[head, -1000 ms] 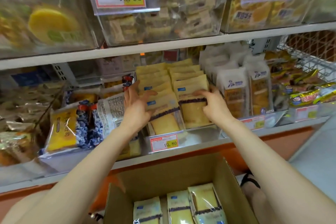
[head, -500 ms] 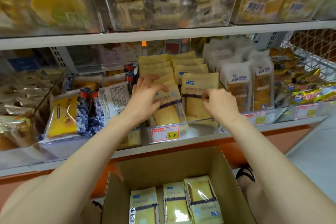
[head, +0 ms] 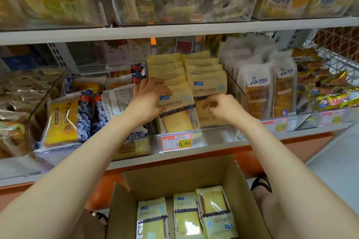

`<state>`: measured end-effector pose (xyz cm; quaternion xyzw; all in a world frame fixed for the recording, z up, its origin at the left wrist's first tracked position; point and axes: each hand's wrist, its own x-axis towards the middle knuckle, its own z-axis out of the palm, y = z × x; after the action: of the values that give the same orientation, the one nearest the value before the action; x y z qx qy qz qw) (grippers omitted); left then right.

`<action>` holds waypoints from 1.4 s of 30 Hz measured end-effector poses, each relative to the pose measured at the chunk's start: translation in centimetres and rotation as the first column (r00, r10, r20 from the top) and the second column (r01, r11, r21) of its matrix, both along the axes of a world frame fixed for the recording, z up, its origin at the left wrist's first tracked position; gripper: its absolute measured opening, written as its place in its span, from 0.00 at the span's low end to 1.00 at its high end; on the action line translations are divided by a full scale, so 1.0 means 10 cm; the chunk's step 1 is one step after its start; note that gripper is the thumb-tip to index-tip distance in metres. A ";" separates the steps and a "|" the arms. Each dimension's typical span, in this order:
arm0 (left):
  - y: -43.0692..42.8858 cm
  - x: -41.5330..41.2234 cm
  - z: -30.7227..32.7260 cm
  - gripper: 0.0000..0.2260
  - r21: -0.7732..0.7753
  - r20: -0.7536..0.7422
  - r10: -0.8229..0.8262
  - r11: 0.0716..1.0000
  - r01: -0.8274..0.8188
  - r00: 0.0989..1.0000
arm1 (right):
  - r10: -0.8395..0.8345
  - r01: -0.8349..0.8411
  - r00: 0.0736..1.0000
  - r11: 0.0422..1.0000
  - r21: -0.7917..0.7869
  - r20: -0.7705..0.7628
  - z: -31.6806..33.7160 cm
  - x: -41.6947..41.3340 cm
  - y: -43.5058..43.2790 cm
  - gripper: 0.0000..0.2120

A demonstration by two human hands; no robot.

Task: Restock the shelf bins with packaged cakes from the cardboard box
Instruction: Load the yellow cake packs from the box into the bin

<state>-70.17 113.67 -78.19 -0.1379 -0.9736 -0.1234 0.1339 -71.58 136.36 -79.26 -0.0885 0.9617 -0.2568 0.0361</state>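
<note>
Left hand [head: 147, 101]: enters the clear bin [head: 240, 93] from its left side, thumb laid across the face of the front-left cake pack [head: 177, 110], fingers curled over its top edge, gripping it; fingertips hidden behind the pack. Right hand [head: 223, 106]: at the bin's right front, back of the hand toward the camera, fingers curled against the lower window of the front-right cake pack [head: 208, 88]; whether they pinch it cannot be told, since the curled fingers cover the contact. Both forearms are bare, extended and converging on the bin. Bin contents: two rows of yellow cake packs standing upright, the rear ones showing top edges only. Price tag [head: 176, 141], marked 10.80, on the bin's front. Cardboard box [head: 180, 170]: below and in front of the bin, open, cut off by the lower frame edge; three cake packs [head: 186, 217] upright inside, lower parts out of view. Blueberry packs [head: 64, 120] just left of the bin; white packs [head: 258, 91] just right of it. Goods on the upper shelf [head: 174, 29] above the bin are blurred, labels unreadable.
</note>
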 end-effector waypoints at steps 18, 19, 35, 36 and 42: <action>-0.03 -0.19 -0.02 0.15 -0.017 -0.033 -0.024 1.000 0.024 0.999 | 0.494 -0.320 0.742 0.855 -0.409 0.453 -0.15 -0.14 -0.47 0.28; -0.02 -0.18 -0.02 0.15 -0.014 -0.028 -0.021 1.000 0.020 0.999 | 0.489 -0.316 0.760 0.854 -0.413 0.429 -0.14 -0.13 -0.46 0.26; 0.13 0.84 -0.40 0.16 0.233 -0.076 -0.397 0.885 0.403 0.915 | 0.351 -0.321 0.936 0.856 -0.405 -0.001 0.08 0.77 0.04 0.15; 0.18 0.95 -0.55 0.16 0.283 -0.026 -0.410 0.872 0.400 0.912 | 0.370 -0.329 0.928 0.871 -0.364 0.047 0.04 0.87 0.07 0.15; 0.29 1.18 -1.65 0.16 0.254 0.463 -0.355 0.931 0.263 0.812 | 0.353 -0.347 0.866 0.934 -0.084 0.355 -0.44 1.23 0.27 0.15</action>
<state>-58.34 116.56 -94.70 -0.2455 -0.9238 -0.2616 -0.1336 -59.25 139.04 -83.64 -0.2124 0.9039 -0.2662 0.2588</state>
